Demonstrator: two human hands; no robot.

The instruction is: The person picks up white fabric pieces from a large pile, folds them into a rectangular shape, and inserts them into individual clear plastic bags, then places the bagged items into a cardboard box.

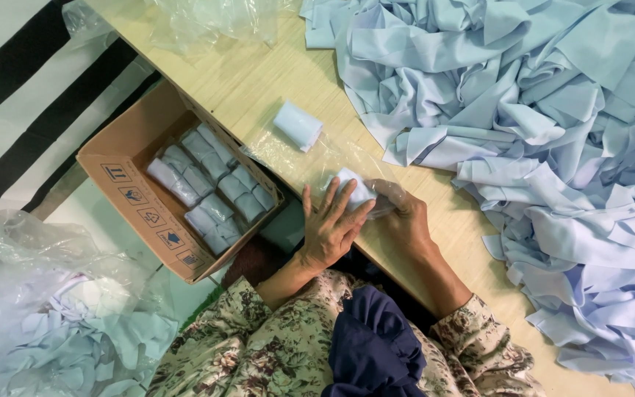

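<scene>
Hands meet at the near edge of the wooden desk [259, 73], both on one small folded bundle of pale blue cloth [353, 188] that sits inside a clear plastic bag [310, 158]. The left hand [330, 224] lies flat, fingers spread and pointing away from the body, pressing down on the bundle's near side. The right hand [406, 217] curls around the bundle's right end through the plastic, closed on it, wrist bent inward. A second rolled bundle [297, 126] lies apart, farther up the desk. Just left of the hands, below the desk edge, an open cardboard box [141, 198] holds rows of wrapped bundles. A big heap of loose pale blue cloth [538, 147] crowds the right side, leaving a bare strip of desk between heap and edge.
</scene>
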